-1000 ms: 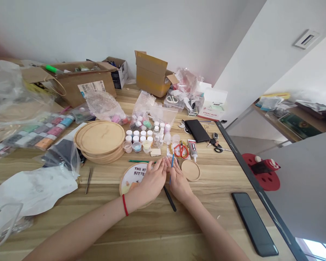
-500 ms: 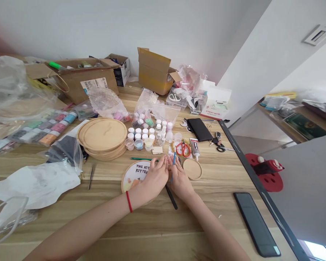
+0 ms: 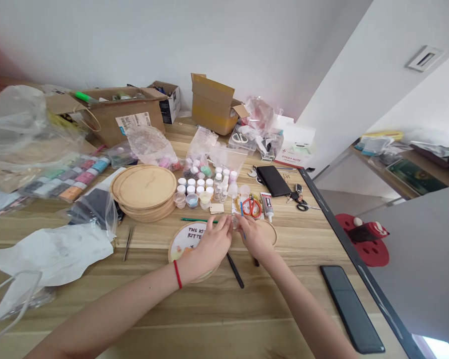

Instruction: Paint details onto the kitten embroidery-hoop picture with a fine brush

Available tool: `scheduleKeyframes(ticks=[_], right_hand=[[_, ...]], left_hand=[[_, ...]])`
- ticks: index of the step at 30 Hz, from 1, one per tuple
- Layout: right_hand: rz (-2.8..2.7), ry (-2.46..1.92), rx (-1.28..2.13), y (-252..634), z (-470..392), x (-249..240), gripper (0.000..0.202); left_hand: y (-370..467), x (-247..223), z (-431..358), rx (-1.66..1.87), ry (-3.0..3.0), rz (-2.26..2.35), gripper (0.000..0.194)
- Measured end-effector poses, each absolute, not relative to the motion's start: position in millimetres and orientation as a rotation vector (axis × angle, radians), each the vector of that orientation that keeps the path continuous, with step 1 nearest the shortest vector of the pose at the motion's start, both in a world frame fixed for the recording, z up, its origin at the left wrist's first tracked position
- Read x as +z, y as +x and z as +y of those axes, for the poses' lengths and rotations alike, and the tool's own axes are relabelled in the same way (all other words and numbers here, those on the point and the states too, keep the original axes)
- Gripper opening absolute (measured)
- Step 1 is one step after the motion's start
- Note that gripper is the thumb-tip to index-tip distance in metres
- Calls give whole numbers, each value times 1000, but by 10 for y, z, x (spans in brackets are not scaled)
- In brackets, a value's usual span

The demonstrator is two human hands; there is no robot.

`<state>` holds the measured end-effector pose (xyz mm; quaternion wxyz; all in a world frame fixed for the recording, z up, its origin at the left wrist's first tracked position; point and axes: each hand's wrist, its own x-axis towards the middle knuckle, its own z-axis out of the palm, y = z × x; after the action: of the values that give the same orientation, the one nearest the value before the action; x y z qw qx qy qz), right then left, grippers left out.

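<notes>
My left hand (image 3: 217,240), with a red cord at its wrist, is closed over a round picture disc with lettering (image 3: 194,232). Its fingertips hold a small clear cup (image 3: 235,223), mostly hidden. Between the fingers of my right hand (image 3: 255,234) is a thin blue stick (image 3: 241,207), and those fingertips are close to the cup; whether they touch it I cannot tell. A small round wooden tray (image 3: 272,231) lies partly behind my right hand. Below my hands rests a black-handled tool (image 3: 235,271), beside the disc. Above the disc lies a green stick (image 3: 194,220).
Several white-lidded jars (image 3: 191,182) and open small pots (image 3: 192,200) stand behind my hands. Red-handled pliers (image 3: 252,205) and a glue tube (image 3: 267,205) lie to their right. Wooden discs (image 3: 145,185) are stacked at left. A phone (image 3: 351,308) lies near the right edge.
My right hand has shifted slightly right with the blue stick, now covering more of the small wooden tray. A gap has opened between my hands, showing the clear cup.
</notes>
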<state>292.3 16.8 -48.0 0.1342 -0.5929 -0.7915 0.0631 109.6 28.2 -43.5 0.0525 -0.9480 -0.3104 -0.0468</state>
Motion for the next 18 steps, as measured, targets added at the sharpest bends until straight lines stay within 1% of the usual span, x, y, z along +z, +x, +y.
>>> scheduleKeyframes(ticks=[6,10,13,18], right_hand=[[-2370,-1842,199,2860,224,-222,23],[-2397,-1905,214,2799,251,-49,21],[-2428,-1924,243,2774,270,39,19],[-2458,-1905,259,2764,302,47,22]], left_hand=[[1065,-524,303,-184,-2871,-916,42],[1073,-511,327,-178,-2886,-886,39],[1082,-415,363,-150,-2906,-795,34],[1095,-240,417,-111,-2908,-698,24]])
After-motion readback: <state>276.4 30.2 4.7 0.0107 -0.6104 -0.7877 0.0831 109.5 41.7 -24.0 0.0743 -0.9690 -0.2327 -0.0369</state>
